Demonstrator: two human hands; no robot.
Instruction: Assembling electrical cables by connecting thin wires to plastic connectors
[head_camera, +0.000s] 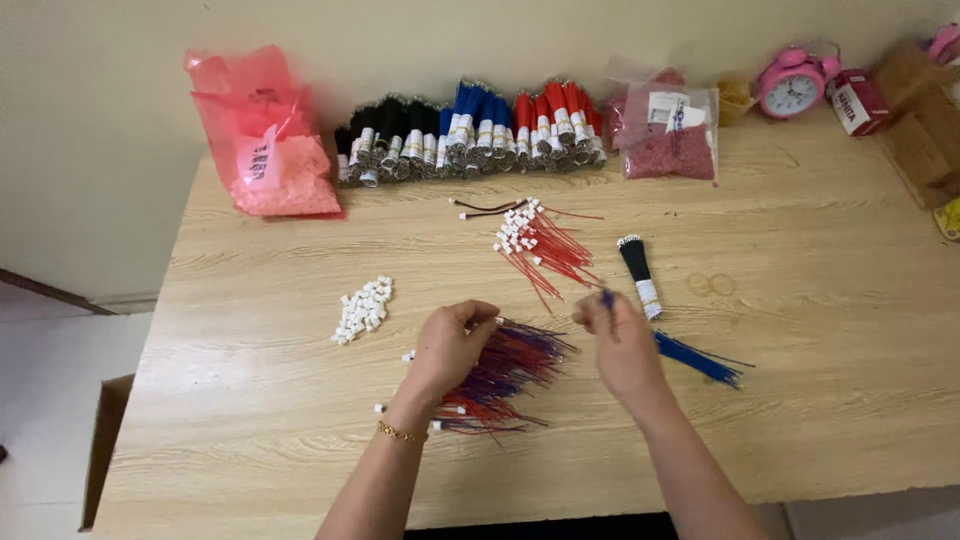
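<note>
A person's two hands work over a wooden tabletop (800, 300) strewn with short wires. The left hand (450, 345) is curled shut, fingertips pinching a small white connector above a fan of mixed red and blue wires (510, 375). The right hand (622, 345), at 3 o'clock from the left, is closed on a single blue wire (606, 298) held upright. Seating the wire tip squarely in the connector would seem to call for steady, close hands. White connectors (363, 309) lie at 10 o'clock of the left hand, red wired ones (540, 245) at 12 o'clock, a black bundle (637, 268) and loose blue wires (700, 358) by the right hand. Bundled stock (470, 135) and bags (270, 140) line the far edge; open room lies toward 4 o'clock, and the near edge is close under the forearms.
</note>
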